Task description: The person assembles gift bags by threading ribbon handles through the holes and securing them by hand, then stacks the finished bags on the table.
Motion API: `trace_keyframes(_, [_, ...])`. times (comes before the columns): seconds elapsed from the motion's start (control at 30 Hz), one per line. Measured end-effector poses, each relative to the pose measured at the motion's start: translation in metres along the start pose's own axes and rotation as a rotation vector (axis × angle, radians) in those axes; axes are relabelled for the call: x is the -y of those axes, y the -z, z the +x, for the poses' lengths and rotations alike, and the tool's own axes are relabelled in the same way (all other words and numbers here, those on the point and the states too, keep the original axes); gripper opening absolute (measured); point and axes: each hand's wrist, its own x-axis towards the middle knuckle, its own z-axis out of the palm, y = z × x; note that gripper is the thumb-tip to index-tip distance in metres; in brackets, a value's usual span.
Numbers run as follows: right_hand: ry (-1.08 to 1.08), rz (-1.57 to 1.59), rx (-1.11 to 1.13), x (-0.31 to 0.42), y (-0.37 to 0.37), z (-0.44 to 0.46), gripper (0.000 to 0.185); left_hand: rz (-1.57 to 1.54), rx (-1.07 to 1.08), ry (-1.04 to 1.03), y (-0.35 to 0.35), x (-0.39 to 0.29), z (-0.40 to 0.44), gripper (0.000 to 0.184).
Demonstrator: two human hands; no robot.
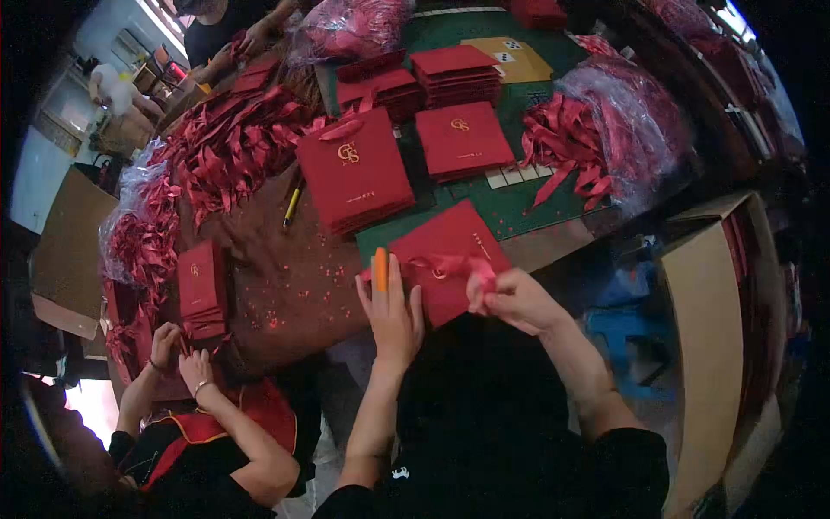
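Observation:
My left hand (pixel 393 316) lies with fingers stretched out along the near left edge of a red paper gift bag (pixel 467 238). An orange sleeve-like piece (pixel 380 270) shows at one of its fingers; whether it is worn or held is hard to tell. Closed on a red ribbon (pixel 450 262), my right hand (pixel 519 303) is over the bag's lower right part. The ribbon crosses the bag and partly covers its gold logo. Just beyond stand a stack of red gift bags (pixel 356 177) with ribbon handles and another stack (pixel 465 147).
Heaps of red ribbons (pixel 233 156) lie left, and a plastic-wrapped ribbon bundle (pixel 618 130) right. A yellow pen (pixel 293 206) is near red scraps. A co-worker's hands (pixel 194 363) work beside a bag stack (pixel 203 290). Another person (pixel 216 39) is across the table. A cardboard box (pixel 709 346) stands right.

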Motion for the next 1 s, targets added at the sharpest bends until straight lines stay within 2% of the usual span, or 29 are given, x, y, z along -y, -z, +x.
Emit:
trace_keyframes(0.03, [-0.048, -0.214, -0.167, 0.009, -0.007, 0.009, 0.019, -0.044, -0.070, 0.046, 0.005, -0.002, -0.005, 0.046])
trace_keyframes(0.07, [0.008, -0.284, -0.227, 0.003, -0.008, 0.018, 0.020, -0.090, -0.141, 0.092, 0.008, -0.005, -0.009, 0.043])
trace_keyframes(0.1, [0.062, -0.355, -0.287, -0.007, -0.004, 0.026, 0.022, -0.133, -0.198, 0.158, 0.004, -0.004, -0.016, 0.030])
trace_keyframes(0.13, [-0.009, -0.431, -0.304, -0.016, 0.000, 0.034, 0.020, -0.182, -0.182, 0.171, 0.000, -0.001, -0.021, 0.028])
trace_keyframes(0.23, [0.098, -0.297, -0.276, -0.029, 0.002, 0.034, 0.018, -0.322, -0.135, 0.237, -0.005, 0.000, -0.031, 0.020])
trace_keyframes(0.37, [-0.013, -0.417, -0.222, -0.030, 0.007, 0.033, 0.017, -0.399, -0.121, 0.259, -0.008, -0.002, -0.033, 0.021])
trace_keyframes(0.4, [0.053, -0.469, -0.217, -0.034, 0.007, 0.034, 0.017, -0.425, -0.129, 0.294, -0.007, -0.004, -0.031, 0.023])
trace_keyframes(0.5, [0.050, -0.535, -0.206, -0.031, 0.002, 0.033, 0.017, -0.360, -0.141, 0.315, 0.001, -0.011, -0.028, 0.025])
trace_keyframes(0.57, [0.040, -0.485, -0.207, -0.033, 0.002, 0.034, 0.018, -0.428, -0.157, 0.277, -0.003, -0.008, -0.031, 0.027])
trace_keyframes(0.77, [0.019, -0.532, -0.199, -0.037, 0.001, 0.034, 0.017, -0.466, -0.069, 0.305, -0.005, -0.008, -0.036, 0.018])
trace_keyframes(1.0, [-0.035, -0.578, -0.206, -0.030, -0.001, 0.034, 0.015, -0.468, -0.120, 0.285, -0.009, -0.010, -0.038, 0.016])
